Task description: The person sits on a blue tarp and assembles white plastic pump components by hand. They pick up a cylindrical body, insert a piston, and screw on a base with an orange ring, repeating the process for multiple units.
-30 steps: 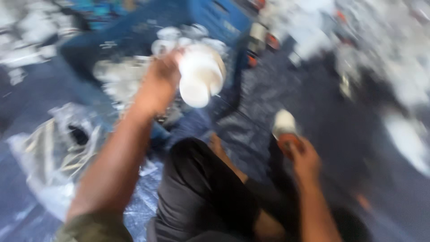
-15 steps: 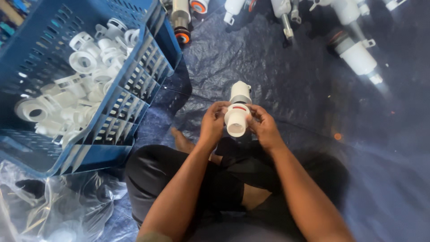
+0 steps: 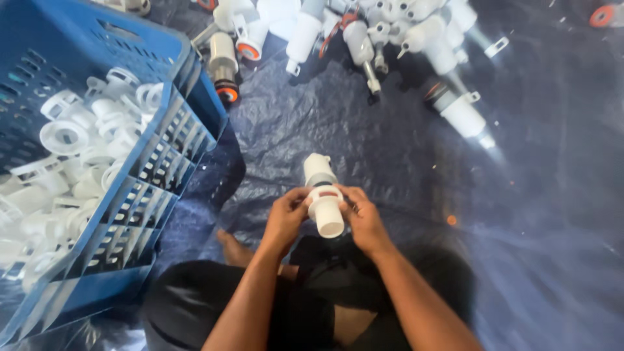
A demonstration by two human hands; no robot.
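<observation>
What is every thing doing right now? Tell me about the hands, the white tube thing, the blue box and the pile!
Left hand: gripping the white plastic fitting from its left side.
Right hand: gripping the same fitting from its right side.
White plastic tube-shaped fitting: held off the floor, open end toward the camera.
Blue plastic slatted crate: open on top, holding loose white plastic rings.
Pile of white fittings with orange bands: lying on the dark blue tarp.

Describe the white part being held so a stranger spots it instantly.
Right of the blue crate, on the dark tarp, find the left hand and right hand. Between them is the white cylindrical fitting, the only one off the floor.
</observation>
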